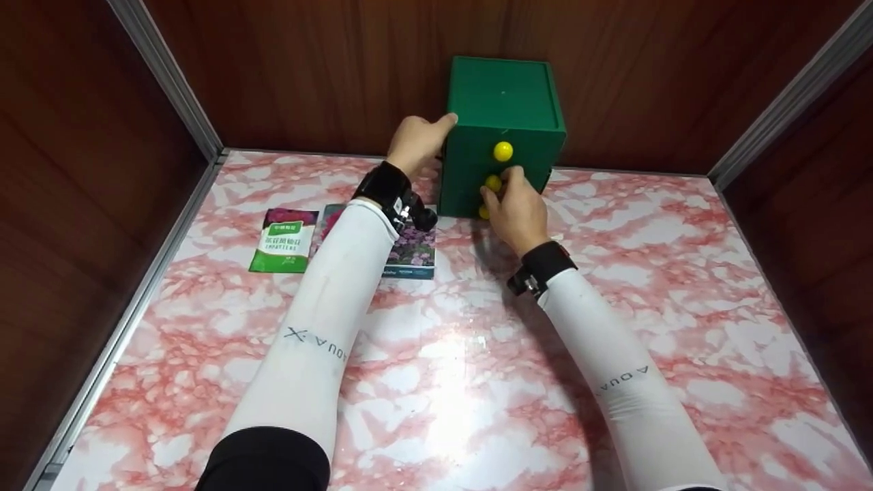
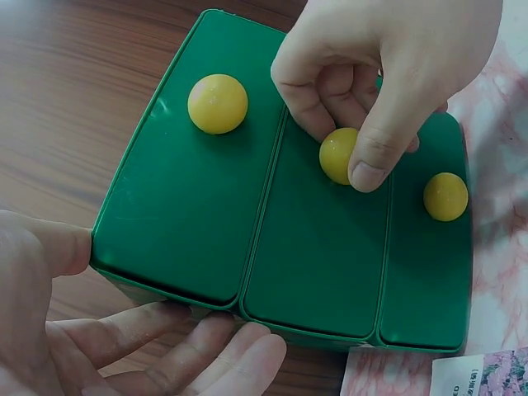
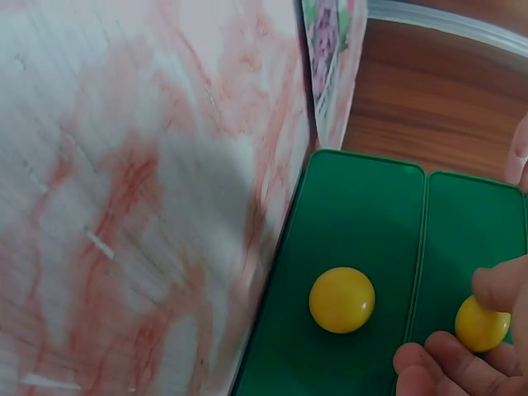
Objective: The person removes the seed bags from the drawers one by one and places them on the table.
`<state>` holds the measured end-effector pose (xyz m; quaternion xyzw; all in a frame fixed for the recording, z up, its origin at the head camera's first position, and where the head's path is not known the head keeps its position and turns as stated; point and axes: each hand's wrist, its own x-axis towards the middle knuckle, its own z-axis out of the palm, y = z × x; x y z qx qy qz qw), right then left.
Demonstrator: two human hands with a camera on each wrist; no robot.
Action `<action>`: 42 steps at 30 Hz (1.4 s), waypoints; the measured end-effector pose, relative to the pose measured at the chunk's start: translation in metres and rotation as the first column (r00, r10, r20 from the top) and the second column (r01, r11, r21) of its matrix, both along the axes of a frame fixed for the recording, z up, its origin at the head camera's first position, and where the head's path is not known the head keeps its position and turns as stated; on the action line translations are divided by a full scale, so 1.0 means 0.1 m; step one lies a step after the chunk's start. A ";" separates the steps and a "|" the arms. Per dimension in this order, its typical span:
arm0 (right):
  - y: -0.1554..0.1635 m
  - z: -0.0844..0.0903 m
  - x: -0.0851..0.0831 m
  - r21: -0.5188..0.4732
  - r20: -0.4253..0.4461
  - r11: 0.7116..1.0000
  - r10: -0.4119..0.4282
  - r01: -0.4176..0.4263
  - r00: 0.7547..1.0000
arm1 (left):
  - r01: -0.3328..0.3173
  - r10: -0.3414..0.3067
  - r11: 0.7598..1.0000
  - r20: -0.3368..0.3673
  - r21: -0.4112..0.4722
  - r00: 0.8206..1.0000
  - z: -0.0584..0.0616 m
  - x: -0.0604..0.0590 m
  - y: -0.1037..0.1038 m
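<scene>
Fingers of the right hand (image 1: 516,208) pinch the middle yellow knob (image 2: 339,155) of the green drawer box (image 1: 502,136) at the surface's far edge; the left hand (image 1: 415,142), fingers spread, braces its side.

Surface (image 1: 477,382): pink-red marble pattern w/ white veins, glossy, bright glare patch near centre. Dark brown wood-grain panels (image 1: 293,68) on back, left & right sides. Silver metal strips (image 1: 167,75) run up both back corners; another along left edge of surface. Light from above, soft shadows on marble.
</scene>
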<state>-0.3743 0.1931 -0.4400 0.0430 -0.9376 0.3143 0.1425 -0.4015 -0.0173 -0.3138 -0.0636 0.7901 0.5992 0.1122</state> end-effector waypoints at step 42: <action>0.09 -0.14 0.70 -0.064 -0.218 0.988 0.123 -0.140 0.968 | -0.011 -0.003 0.995 -0.140 -0.099 0.990 -0.17 -0.15 -0.02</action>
